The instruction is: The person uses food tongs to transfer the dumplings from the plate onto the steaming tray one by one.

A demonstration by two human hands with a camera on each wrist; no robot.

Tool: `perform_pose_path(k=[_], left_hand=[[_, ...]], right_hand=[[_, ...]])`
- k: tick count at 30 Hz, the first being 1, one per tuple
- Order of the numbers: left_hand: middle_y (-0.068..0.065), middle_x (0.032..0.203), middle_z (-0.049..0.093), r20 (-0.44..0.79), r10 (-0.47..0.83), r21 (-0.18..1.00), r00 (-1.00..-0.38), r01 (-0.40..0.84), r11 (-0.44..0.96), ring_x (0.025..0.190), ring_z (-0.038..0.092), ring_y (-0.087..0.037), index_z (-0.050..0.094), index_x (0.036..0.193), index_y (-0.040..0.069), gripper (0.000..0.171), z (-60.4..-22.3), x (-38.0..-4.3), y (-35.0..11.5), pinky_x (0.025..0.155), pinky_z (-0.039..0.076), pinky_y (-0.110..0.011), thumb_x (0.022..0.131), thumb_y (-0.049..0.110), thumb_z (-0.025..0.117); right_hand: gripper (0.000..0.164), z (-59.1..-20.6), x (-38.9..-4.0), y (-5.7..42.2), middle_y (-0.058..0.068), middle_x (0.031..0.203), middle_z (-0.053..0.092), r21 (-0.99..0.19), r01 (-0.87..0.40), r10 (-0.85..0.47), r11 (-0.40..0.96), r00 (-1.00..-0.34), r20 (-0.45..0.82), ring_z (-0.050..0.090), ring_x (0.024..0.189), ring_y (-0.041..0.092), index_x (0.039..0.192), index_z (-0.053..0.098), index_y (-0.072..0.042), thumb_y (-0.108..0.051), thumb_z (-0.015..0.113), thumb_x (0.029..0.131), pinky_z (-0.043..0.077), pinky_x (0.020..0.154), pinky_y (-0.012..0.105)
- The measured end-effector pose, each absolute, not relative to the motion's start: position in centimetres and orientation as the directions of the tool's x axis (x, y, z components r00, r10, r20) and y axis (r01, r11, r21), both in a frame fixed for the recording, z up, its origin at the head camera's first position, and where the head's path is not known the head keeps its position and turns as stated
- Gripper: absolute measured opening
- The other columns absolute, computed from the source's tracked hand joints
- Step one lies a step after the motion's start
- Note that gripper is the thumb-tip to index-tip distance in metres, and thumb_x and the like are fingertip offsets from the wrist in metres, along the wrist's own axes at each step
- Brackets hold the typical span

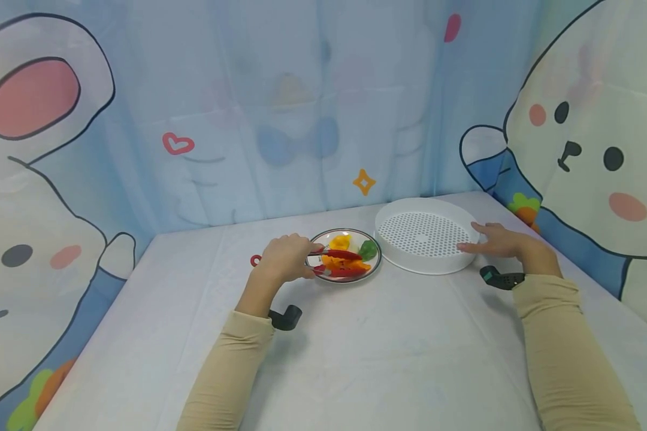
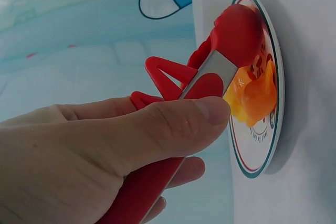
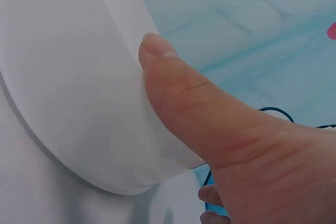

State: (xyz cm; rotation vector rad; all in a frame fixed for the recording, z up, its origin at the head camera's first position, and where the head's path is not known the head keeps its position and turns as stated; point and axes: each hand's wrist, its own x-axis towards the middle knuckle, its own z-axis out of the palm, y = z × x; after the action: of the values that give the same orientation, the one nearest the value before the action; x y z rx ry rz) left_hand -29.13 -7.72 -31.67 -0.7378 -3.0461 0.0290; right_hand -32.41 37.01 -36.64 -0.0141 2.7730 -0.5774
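My left hand point(image 1: 287, 257) grips a pair of red tongs point(image 2: 202, 80) with metal-edged arms, the thumb pressed along one arm. Their red heads reach over a round plate point(image 2: 256, 169) with a dark rim, with an orange piece point(image 2: 260, 95) beside them. On the plate also lie a yellow piece point(image 1: 340, 242) and a green leaf-like piece point(image 1: 368, 249). To the right stands a round white basket point(image 1: 453, 263) with a perforated bottom. My right hand point(image 1: 498, 240) touches its right rim, thumb point(image 3: 170, 72) straight against the side; its other fingers are mostly hidden in the right wrist view.
A white cloth covers the table point(image 1: 388, 359). The plate and basket stand close side by side near its back edge. Behind the table hangs a blue curtain point(image 1: 302, 90) printed with cartoon animals. A dark wrist camera point(image 1: 286, 318) sits under my left wrist.
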Motion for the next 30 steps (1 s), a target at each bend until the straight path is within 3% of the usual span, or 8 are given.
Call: perform_pose_path(k=[7,14,17,23,30], left_hand=[[0.005,0.077,0.062,0.012,0.482,-0.049,-0.876,0.481,0.875,0.073,0.053,-0.015,0.057,0.131,0.030,0.061,-31.3,-29.0,-8.1,0.060,0.044,-0.025,0.075,0.039,0.079],[0.001,0.100,0.071,0.054,0.465,-0.002,-0.884,0.465,0.885,0.076,0.054,-0.016,0.056,0.133,0.032,0.060,-30.4,-28.6,-8.1,0.063,0.044,-0.027,0.076,0.038,0.078],[0.002,0.099,0.071,0.083,0.474,0.010,-0.877,0.476,0.879,0.077,0.057,-0.015,0.054,0.134,0.033,0.062,-30.3,-28.5,-7.8,0.063,0.045,-0.026,0.077,0.040,0.077],[0.006,0.094,0.073,0.249,0.513,-0.005,-0.822,0.528,0.849,0.074,0.061,-0.013,0.052,0.136,0.033,0.063,-30.9,-28.6,-6.2,0.060,0.045,-0.022,0.078,0.041,0.076],[0.008,0.123,0.065,0.485,0.471,0.009,-0.737,0.543,0.840,0.048,0.048,-0.012,0.054,0.135,0.029,0.063,-33.4,-29.5,-2.7,0.048,0.038,-0.015,0.077,0.038,0.077]], right_hand=[[0.108,-36.8,-32.2,36.9,0.046,0.142,-0.004,-0.392,0.052,-0.071,0.918,-0.954,-0.293,0.002,0.129,0.063,0.146,0.002,0.008,-0.066,0.051,0.085,0.014,0.100,0.075],[0.108,-36.6,-32.2,36.8,0.047,0.142,-0.002,-0.392,0.046,-0.078,0.919,-0.952,-0.295,0.003,0.130,0.063,0.146,0.002,0.008,-0.067,0.050,0.085,0.016,0.099,0.075],[0.108,-36.6,-31.9,37.0,0.047,0.142,-0.002,-0.395,0.047,-0.078,0.917,-0.952,-0.295,0.003,0.129,0.063,0.146,0.002,0.008,-0.066,0.050,0.085,0.016,0.099,0.075],[0.109,-36.8,-31.7,37.4,0.046,0.142,-0.003,-0.393,0.061,-0.063,0.918,-0.953,-0.296,0.003,0.130,0.063,0.147,0.002,0.008,-0.067,0.050,0.084,0.015,0.100,0.075],[0.111,-36.7,-31.6,36.9,0.045,0.144,-0.004,-0.415,0.070,-0.059,0.907,-0.955,-0.291,0.001,0.131,0.063,0.148,0.002,0.005,-0.070,0.051,0.082,0.012,0.100,0.075]])
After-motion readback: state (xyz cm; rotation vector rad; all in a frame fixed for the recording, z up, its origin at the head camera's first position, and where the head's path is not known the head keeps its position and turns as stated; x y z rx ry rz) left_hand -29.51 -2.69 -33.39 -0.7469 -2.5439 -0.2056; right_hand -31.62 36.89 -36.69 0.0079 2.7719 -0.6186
